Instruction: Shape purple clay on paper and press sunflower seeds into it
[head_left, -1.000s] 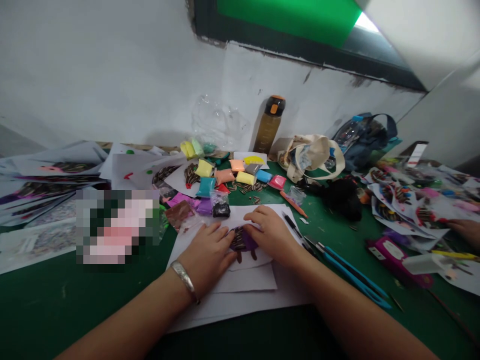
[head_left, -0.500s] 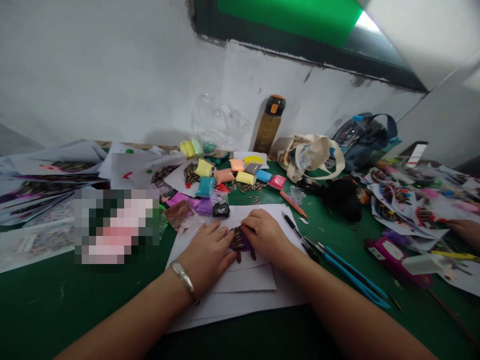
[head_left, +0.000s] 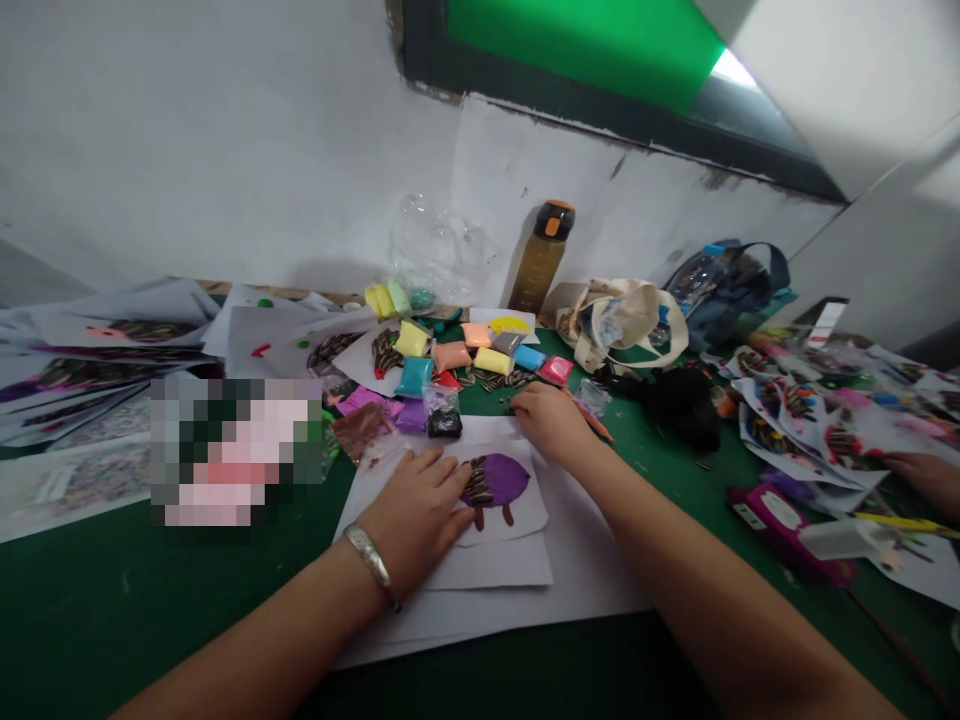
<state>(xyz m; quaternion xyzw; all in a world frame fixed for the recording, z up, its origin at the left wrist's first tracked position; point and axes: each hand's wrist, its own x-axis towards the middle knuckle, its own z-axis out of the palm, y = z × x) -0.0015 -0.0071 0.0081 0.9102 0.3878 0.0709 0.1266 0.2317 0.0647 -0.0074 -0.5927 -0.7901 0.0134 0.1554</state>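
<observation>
My left hand [head_left: 420, 500], with a silver bangle at the wrist, lies flat with fingers stretched out on a white paper [head_left: 510, 525]. Beside its fingertips is a purple clay animal shape [head_left: 508, 480] with brown legs, its left part covered by rows of striped sunflower seeds [head_left: 478, 482]. Part of that shape is hidden under my left hand. My right hand [head_left: 553, 425] is at the paper's far edge, fingers pinched together by a few loose seeds [head_left: 504, 399] on the green table. Whether a seed is between the fingertips is too small to make out.
Colourful clay packets [head_left: 451, 355] and a seed pile [head_left: 496, 378] lie beyond the paper. A brown bottle [head_left: 541, 262] and a cream bag [head_left: 600, 325] stand by the wall. Finished sheets [head_left: 150, 300] are stacked left. Another person's hand [head_left: 926, 478] is at the right.
My right hand has left the purple shape and moved away to the loose seeds, uncovering the purple clay. My left hand stays flat on the paper.
</observation>
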